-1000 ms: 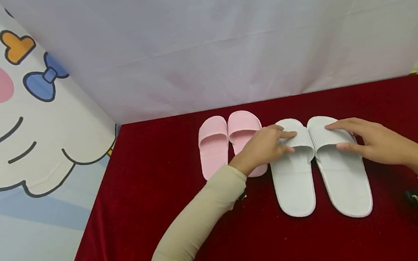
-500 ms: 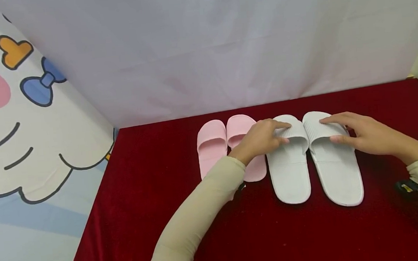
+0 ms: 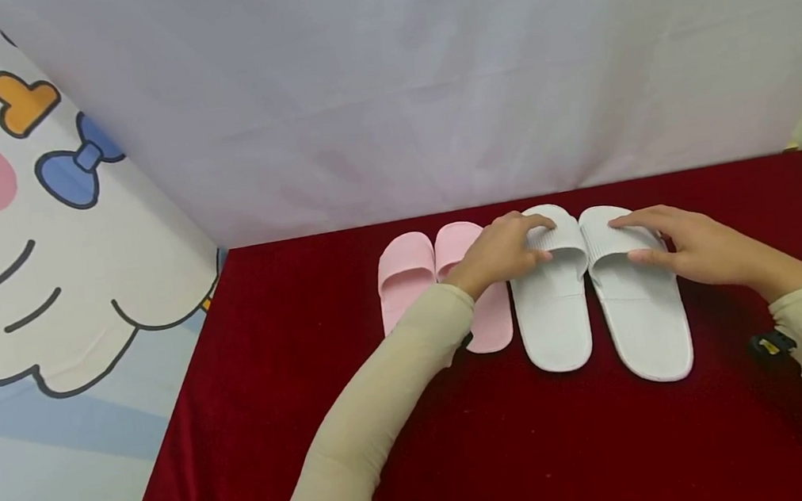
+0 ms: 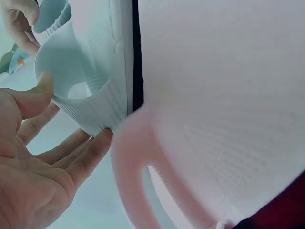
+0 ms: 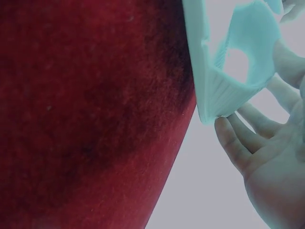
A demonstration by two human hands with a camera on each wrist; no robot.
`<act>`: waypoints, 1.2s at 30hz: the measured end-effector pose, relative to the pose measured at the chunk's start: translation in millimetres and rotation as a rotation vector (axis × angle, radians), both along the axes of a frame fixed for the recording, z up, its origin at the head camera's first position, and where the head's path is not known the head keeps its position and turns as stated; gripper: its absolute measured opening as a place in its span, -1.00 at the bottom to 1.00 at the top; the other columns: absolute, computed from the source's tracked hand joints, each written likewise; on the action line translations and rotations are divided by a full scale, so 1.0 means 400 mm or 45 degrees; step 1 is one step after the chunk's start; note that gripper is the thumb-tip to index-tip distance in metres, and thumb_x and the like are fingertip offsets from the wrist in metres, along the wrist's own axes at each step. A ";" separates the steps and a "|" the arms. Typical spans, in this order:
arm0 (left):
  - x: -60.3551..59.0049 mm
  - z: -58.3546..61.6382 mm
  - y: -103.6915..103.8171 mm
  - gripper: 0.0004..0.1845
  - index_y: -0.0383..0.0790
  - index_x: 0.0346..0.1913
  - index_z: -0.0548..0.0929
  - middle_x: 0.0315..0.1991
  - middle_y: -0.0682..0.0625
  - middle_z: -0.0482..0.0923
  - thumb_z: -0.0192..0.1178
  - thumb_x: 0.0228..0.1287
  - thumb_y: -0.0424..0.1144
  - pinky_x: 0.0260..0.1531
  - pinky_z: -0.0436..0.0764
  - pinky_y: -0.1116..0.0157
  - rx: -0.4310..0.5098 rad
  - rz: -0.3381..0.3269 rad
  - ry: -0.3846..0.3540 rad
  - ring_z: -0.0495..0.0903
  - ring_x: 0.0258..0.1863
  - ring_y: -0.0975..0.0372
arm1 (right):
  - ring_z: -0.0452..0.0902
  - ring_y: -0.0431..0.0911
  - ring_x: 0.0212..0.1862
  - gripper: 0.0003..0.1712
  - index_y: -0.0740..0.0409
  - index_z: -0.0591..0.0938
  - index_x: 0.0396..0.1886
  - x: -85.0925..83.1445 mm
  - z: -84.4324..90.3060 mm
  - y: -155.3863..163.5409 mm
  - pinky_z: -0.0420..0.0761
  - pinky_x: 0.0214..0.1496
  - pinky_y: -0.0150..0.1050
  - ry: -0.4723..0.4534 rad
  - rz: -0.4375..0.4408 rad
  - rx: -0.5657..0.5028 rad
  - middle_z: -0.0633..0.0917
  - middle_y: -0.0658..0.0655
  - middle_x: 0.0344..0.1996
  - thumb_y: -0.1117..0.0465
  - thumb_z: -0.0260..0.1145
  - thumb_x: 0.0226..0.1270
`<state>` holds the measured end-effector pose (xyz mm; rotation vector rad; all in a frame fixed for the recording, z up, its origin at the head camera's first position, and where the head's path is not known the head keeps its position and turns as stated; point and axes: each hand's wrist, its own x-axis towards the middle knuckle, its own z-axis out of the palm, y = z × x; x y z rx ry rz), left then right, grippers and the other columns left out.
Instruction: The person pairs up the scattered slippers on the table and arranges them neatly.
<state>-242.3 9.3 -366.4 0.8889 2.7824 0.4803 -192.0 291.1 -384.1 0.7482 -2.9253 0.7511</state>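
Note:
Two white slide slippers lie side by side on red cloth, ribbed straps at the far end. My left hand (image 3: 494, 254) holds the left white slipper (image 3: 554, 332) by its strap, thumb at the strap's rear edge and index finger on top. On the right white slipper (image 3: 648, 332), my right hand (image 3: 704, 244) grips the strap from its outer side in the same manner. The wrist views show fingertips low against the sides of each strap (image 4: 90, 114) (image 5: 233, 95). Left of them sits a smaller pink pair; my left forearm partly hides the right pink slipper (image 3: 491, 326).
The left pink slipper (image 3: 404, 282) stands beside its mate. Red cloth (image 3: 293, 331) covers the table, with a pale curtain (image 3: 431, 104) behind its far edge. A cartoon-printed cloth (image 3: 73, 263) hangs at the left.
Both white slippers have slid away from me, toward the far edge and level with the pink pair, with my hands on their straps. The pink slippers stay in place; the head view shifted slightly.

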 end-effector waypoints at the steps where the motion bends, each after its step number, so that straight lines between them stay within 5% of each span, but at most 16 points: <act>1: -0.003 0.000 0.000 -0.52 0.12 0.32 0.52 0.26 0.01 0.54 0.27 0.35 -0.04 0.21 0.49 0.25 -0.004 0.007 -0.007 0.47 0.28 0.21 | 0.43 -0.08 0.11 -0.38 -0.05 0.53 0.33 -0.004 0.000 -0.002 0.33 0.01 -0.35 0.001 0.003 0.000 0.57 0.19 0.22 0.10 0.43 0.27; 12: -0.024 -0.020 -0.001 -0.51 0.13 0.31 0.51 0.28 0.02 0.50 0.29 0.34 -0.05 0.19 0.48 0.28 0.015 0.059 -0.038 0.44 0.27 0.24 | 0.44 0.17 0.21 -0.37 0.11 0.51 0.33 -0.048 0.007 -0.007 0.43 0.11 0.13 -0.058 0.010 -0.004 0.52 0.34 0.25 0.14 0.43 0.26; 36: -0.029 -0.040 0.012 -0.50 0.15 0.28 0.55 0.27 0.02 0.48 0.34 0.28 -0.01 0.12 0.53 0.29 0.024 0.129 -0.034 0.49 0.20 0.26 | 0.44 0.16 0.19 -0.39 0.14 0.51 0.33 -0.067 -0.021 -0.003 0.42 0.11 0.11 -0.132 -0.014 -0.022 0.52 0.35 0.24 0.11 0.39 0.31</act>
